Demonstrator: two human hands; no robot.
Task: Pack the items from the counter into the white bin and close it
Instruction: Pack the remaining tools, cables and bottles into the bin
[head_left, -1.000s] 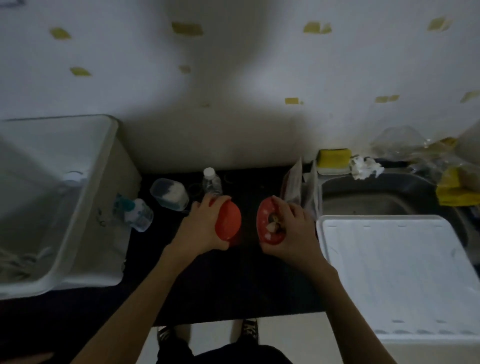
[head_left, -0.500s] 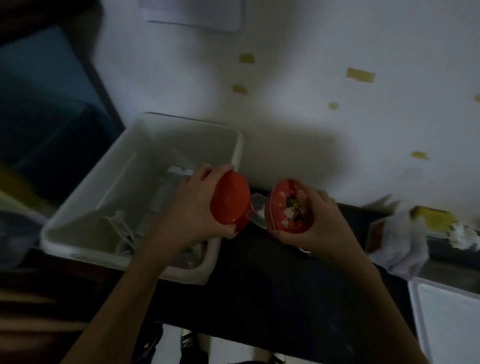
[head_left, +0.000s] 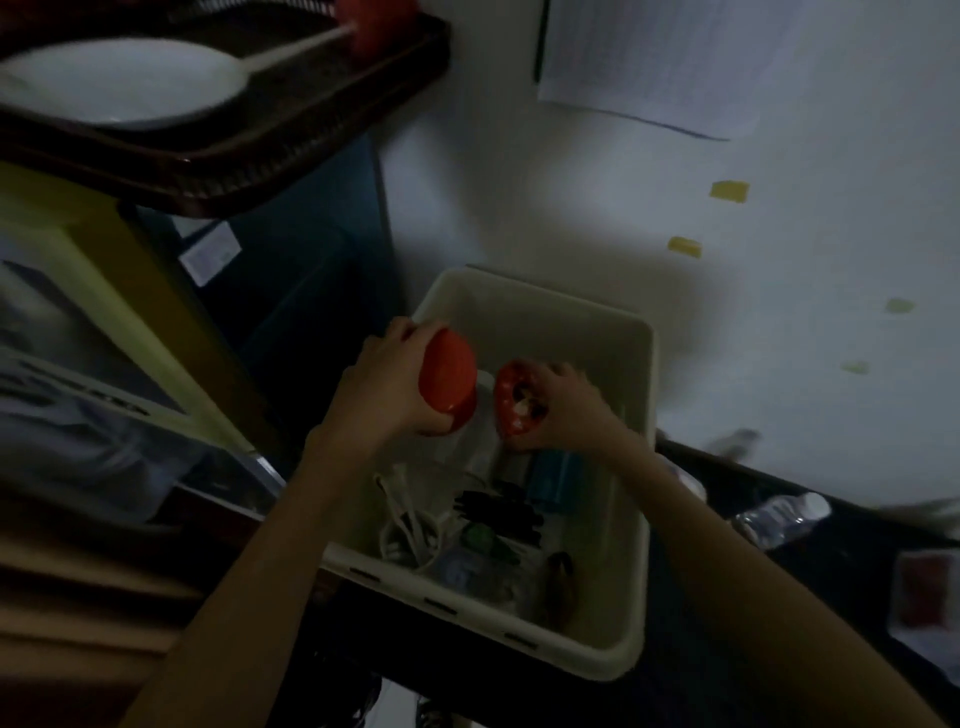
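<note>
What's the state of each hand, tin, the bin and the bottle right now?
left hand: grips the plain red tin, over the bin
right hand: grips the patterned red tin, over the bin
plain red tin: held, tilted
patterned red tin: held, tilted on edge
white bin: open, no lid on, partly filled
water bottle: lying on the counter, outside the bin

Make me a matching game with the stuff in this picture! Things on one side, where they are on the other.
Things:
1. plain red tin
2. patterned red tin
3. teal box
4. water bottle

Places:
A. lying on the dark counter
B. held in the left hand
C. inside the white bin
D. held in the right hand

Pairs: 1-B, 2-D, 3-C, 4-A
</note>
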